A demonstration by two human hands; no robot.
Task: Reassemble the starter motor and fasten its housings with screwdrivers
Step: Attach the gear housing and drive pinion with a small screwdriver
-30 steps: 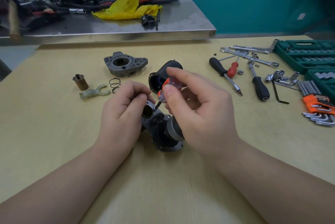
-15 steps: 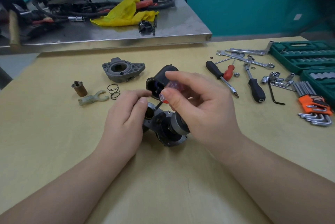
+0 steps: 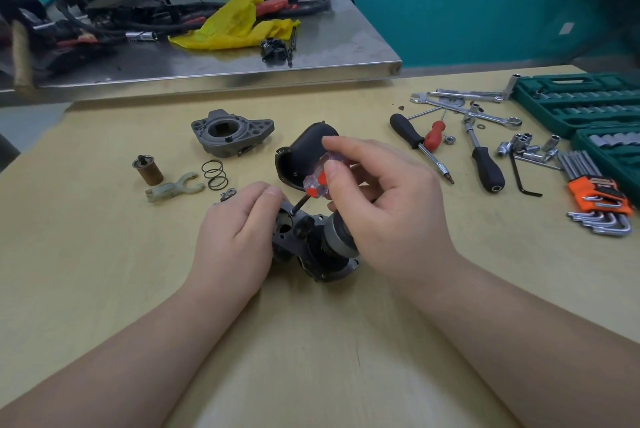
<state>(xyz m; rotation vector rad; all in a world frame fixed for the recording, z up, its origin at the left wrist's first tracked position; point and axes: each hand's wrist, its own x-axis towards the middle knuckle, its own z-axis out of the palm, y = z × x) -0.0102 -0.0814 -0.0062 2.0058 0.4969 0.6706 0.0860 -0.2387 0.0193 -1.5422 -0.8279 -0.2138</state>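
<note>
The dark starter motor body (image 3: 318,247) lies on the wooden table (image 3: 104,254) between my hands. My left hand (image 3: 235,237) grips its left end and steadies it. My right hand (image 3: 384,206) pinches the clear, red-spotted handle of a small screwdriver (image 3: 320,182), whose tip sits on the motor's flange. A black end cap (image 3: 304,154) lies just behind. Farther left are a grey nose housing (image 3: 232,131), a spring (image 3: 214,174), a fork lever (image 3: 173,187) and a brown plunger (image 3: 148,169).
Screwdrivers (image 3: 419,147), wrenches (image 3: 464,107), sockets (image 3: 530,147) and orange-held hex keys (image 3: 599,199) lie at right, beside green tool cases (image 3: 575,105). Small nuts (image 3: 228,194) sit by my left hand. A steel bench (image 3: 242,60) with a yellow rag and cables stands behind.
The view shifted a little. My right hand turned the screwdriver handle between its fingers, and my left hand kept hold of the motor.
</note>
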